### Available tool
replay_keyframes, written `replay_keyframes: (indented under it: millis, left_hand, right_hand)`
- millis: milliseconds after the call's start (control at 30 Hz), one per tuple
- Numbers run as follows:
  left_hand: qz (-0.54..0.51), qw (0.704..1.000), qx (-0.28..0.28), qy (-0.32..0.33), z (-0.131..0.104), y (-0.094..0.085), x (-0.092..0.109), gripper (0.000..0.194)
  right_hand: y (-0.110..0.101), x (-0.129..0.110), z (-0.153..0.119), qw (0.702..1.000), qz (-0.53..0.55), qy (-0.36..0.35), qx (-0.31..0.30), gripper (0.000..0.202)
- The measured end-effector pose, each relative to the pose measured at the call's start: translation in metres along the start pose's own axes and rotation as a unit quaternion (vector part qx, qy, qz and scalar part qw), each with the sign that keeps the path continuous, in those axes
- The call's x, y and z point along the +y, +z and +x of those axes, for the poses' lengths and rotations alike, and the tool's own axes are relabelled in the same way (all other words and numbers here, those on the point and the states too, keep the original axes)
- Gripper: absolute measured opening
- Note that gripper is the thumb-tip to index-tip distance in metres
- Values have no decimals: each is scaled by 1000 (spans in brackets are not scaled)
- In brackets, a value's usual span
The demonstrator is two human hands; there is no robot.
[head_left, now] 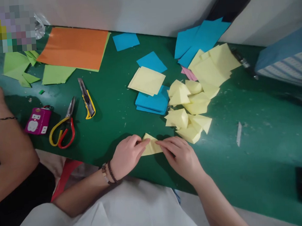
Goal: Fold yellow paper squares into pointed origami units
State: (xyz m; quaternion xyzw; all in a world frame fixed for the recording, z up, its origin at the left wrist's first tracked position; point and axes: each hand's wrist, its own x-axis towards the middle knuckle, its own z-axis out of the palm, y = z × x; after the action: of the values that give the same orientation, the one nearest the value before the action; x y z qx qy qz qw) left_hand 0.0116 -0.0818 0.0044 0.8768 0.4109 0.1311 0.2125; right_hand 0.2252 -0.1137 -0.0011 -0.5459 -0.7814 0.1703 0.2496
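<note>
A small folded piece of yellow paper lies at the front of the green table, creased to a point at its top. My left hand pinches its left side, thumb and fingers closed on the edge. On the right side, my right hand presses and grips the paper with its fingertips. Close beyond my right hand is a heap of folded yellow paper pieces. Past the paper in my hands lie a stack of blue paper squares and flat yellow squares.
Scissors, a yellow utility knife and a purple power socket box lie left. Orange sheets and green scraps are farther back. A loose blade lies right. Another person's arm rests at far left.
</note>
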Motion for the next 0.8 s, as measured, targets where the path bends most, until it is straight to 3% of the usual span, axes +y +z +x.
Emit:
replay_keyframes:
  millis: [800]
  left_hand:
    - [36,999,-23,10,0,2,-2,31]
  right_hand:
    - [-2,-1,5,1000,-7,6,-16,23]
